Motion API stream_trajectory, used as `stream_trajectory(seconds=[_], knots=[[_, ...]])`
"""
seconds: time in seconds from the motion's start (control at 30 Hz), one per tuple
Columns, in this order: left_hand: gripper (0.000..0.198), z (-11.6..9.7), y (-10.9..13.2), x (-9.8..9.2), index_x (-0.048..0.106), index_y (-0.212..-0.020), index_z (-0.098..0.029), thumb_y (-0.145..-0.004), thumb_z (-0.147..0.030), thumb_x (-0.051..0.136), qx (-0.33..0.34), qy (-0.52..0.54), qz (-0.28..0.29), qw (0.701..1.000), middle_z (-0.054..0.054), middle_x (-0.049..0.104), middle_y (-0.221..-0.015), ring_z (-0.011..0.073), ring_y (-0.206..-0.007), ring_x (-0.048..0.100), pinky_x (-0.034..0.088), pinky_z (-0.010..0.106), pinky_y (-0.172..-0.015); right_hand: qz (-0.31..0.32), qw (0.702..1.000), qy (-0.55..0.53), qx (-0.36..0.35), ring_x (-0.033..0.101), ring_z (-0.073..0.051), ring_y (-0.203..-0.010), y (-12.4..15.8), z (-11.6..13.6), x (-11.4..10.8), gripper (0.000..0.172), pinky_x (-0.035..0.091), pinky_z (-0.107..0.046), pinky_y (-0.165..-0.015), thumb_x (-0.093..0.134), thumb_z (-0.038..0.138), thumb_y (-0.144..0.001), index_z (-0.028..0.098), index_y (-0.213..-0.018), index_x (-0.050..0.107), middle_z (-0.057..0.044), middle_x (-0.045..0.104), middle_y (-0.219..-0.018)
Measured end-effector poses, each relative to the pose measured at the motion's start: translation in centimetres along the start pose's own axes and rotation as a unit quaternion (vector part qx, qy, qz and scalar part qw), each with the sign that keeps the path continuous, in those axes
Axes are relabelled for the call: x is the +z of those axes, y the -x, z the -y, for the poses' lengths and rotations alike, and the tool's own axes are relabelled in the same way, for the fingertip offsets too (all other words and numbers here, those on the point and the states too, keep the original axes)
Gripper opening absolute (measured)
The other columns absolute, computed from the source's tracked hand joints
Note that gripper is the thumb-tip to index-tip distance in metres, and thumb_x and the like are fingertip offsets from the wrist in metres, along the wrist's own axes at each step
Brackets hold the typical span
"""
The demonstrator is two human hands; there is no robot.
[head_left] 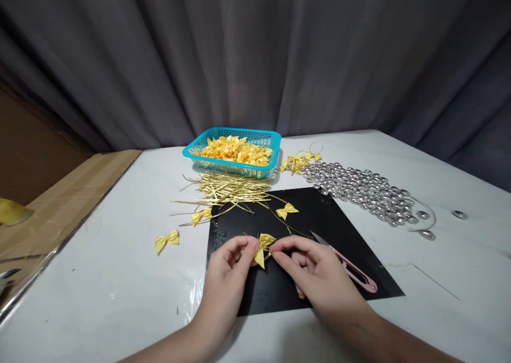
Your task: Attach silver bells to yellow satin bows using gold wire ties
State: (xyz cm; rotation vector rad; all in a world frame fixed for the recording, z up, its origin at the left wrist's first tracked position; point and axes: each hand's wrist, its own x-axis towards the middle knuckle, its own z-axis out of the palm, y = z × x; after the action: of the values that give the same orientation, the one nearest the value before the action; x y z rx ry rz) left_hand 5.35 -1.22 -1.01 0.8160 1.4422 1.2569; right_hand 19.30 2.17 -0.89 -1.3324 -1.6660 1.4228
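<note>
Between my hands, over the black mat (279,294), is a yellow ribbon bow (261,251). My left hand (233,262) pinches the bow's left side between thumb and forefinger. With thumb and forefinger together, my right hand (309,264) grips a thin gold wire tie at the bow's right side; the tie's far end is hard to make out. Pink-handled scissors (361,279) lie on the mat, partly behind my right hand. Another yellow bow (287,210) rests near the mat's back edge.
A blue basket (231,167) of yellow bows stands at the back, with gold wire ties (235,187) piled before it. Silver oval beads (363,190) spread to the right. Loose bows (166,240) lie left; a thin wire (435,281) lies right. Cardboard (91,176) borders the table's left.
</note>
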Motion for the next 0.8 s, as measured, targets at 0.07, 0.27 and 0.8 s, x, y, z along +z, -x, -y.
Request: stream_trajectory(seconds=[0.07,0.27,0.8], knots=[[0.022,0.0,0.0,0.0,0.064,-0.074,-0.017,-0.074,-0.039,0.067,0.003,0.000,-0.003,1.000,0.000,0.060,-0.069,0.0142,-0.069,0.051,0.039,0.023,-0.064,-0.004,0.997,0.046,-0.056,0.037,-0.008,-0.046,0.2,-0.3,0.0,0.019,0.030,-0.021,-0.042,0.048,0.031,-0.085,0.016,-0.083,0.060,0.000,0.048,-0.066],[0.021,0.0,-0.1,-0.1,0.065,-0.074,-0.017,-0.076,-0.038,0.065,0.011,-0.009,0.005,1.000,0.000,0.060,-0.069,0.0143,-0.068,0.052,0.039,0.023,-0.064,0.048,0.983,0.135,-0.117,0.042,-0.011,-0.059,0.6,0.3,-0.4,0.018,0.036,-0.022,-0.054,0.041,0.025,-0.089,0.018,-0.077,0.053,-0.003,0.048,-0.082],[0.022,0.1,0.1,-0.2,0.062,-0.078,-0.019,-0.087,-0.035,0.051,0.103,-0.162,0.089,0.977,0.002,0.061,-0.077,0.0166,-0.074,0.055,0.040,0.025,-0.067,0.052,0.920,0.307,-0.237,0.049,-0.012,-0.063,-0.8,0.9,-3.1,0.015,0.036,-0.023,-0.055,0.042,0.019,-0.091,0.018,-0.084,0.054,-0.002,0.053,-0.079]])
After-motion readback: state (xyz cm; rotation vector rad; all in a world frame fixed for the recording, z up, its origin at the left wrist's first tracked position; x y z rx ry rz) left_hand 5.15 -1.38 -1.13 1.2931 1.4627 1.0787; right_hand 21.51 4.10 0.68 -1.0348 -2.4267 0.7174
